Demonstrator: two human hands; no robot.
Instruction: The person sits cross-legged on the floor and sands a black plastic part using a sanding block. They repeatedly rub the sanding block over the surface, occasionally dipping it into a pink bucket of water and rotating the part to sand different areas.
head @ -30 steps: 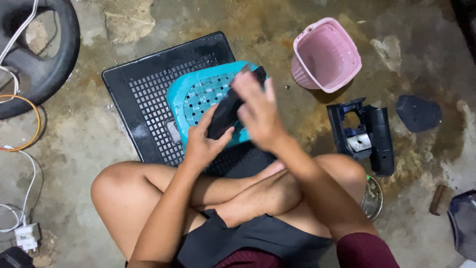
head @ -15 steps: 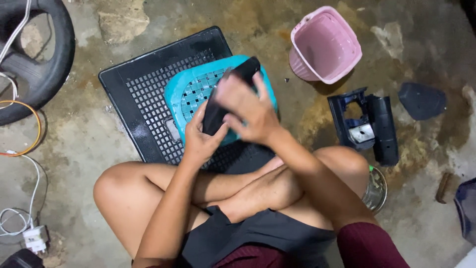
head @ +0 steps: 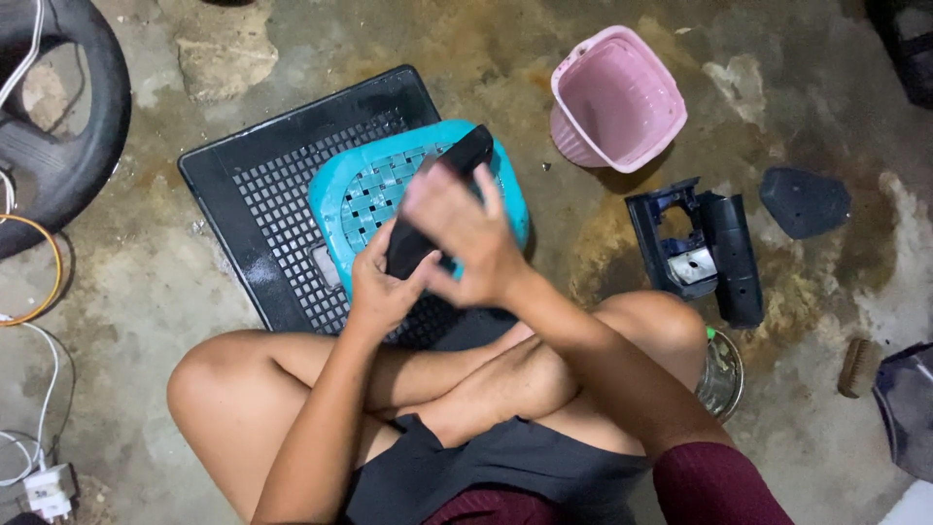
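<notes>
I sit cross-legged on a concrete floor. My left hand point(head: 381, 290) grips the near end of a long black plastic part point(head: 465, 156), which slants up and to the right. My right hand point(head: 465, 238) lies over its middle, blurred, fingers spread across it. Beneath the part is an upturned teal basket point(head: 362, 199) with a grid pattern, resting on a black perforated tray point(head: 262, 190).
A pink basket point(head: 618, 97) lies tipped at the upper right. A black and blue machine housing point(head: 702, 251) and a dark triangular cover point(head: 803, 201) sit to the right. A tyre point(head: 58, 146) and wires are at the left, a metal tin point(head: 721, 374) by my right knee.
My right hand has slid down along the black part toward me, uncovering its far tip. The view has shifted slightly; my left hand keeps its grip.
</notes>
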